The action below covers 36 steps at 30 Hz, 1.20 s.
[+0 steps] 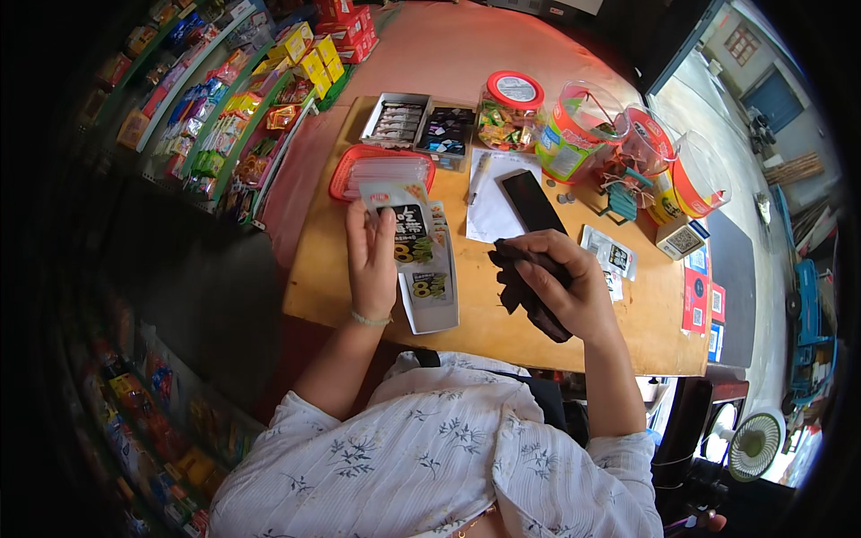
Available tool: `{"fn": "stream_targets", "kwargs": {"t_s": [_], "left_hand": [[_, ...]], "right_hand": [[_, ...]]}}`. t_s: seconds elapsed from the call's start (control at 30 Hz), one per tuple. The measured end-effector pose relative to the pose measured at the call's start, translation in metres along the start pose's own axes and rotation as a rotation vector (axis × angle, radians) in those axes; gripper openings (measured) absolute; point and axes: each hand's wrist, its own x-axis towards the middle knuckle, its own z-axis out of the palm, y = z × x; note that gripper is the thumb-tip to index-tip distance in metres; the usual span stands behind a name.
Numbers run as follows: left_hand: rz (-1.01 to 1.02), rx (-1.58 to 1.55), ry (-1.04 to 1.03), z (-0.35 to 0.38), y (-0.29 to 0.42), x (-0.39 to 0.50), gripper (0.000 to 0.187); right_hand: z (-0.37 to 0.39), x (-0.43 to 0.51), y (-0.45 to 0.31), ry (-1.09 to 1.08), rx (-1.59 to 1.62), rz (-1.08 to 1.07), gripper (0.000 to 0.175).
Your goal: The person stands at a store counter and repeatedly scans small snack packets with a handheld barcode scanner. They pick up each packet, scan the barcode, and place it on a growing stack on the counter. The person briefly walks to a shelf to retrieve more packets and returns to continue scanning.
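Observation:
My left hand (373,259) pinches a small snack packet (408,228) between thumb and fingers. The packet is silver-grey and black with printing, and hangs over a narrow white open carton (444,323). Inside that carton, more printed packets (428,286) show. My right hand (562,282) is closed around a dark brown thing (521,289) with a ragged, scalloped edge; the picture does not settle what it is. Beyond that hand, a black smartphone (533,200) rests on a white sheet of paper (479,218). A pen (479,176) lies on the sheet too.
The wooden table (363,296) bears a red basket (334,176), candy boxes (397,118), a red-lidded candy jar (514,87) and several plastic tubs (578,144). Loose silver packets (609,252), coins and a code-bearing box (681,239) sit rightward. Snack shelves (215,128) stand left.

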Motion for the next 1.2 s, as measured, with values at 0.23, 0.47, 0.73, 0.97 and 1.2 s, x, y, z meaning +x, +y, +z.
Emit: {"fn": "stream_targets", "kwargs": {"t_s": [0.23,0.47,0.73,0.97,1.2], "left_hand": [[-0.141,0.163,-0.187,-0.041,-0.034,-0.031,0.024],[0.211,0.698,-0.163,-0.054,-0.047,-0.032,0.057],[0.156,0.447,-0.016,-0.045,-0.025,-0.015,0.048],[0.31,0.441,-0.015,-0.033,-0.003,-0.005,0.047],[0.247,0.383,0.004,-0.034,0.005,-0.014,0.048]], "right_hand": [[-0.028,-0.025,0.03,0.052,-0.126,0.15,0.03],[-0.089,-0.067,0.049,0.187,-0.235,0.425,0.04],[-0.188,-0.081,0.106,0.03,-1.316,0.539,0.009],[-0.146,-0.064,0.143,-0.329,-1.455,0.461,0.03],[-0.121,-0.073,0.15,-0.319,-1.439,0.459,0.027]]}}
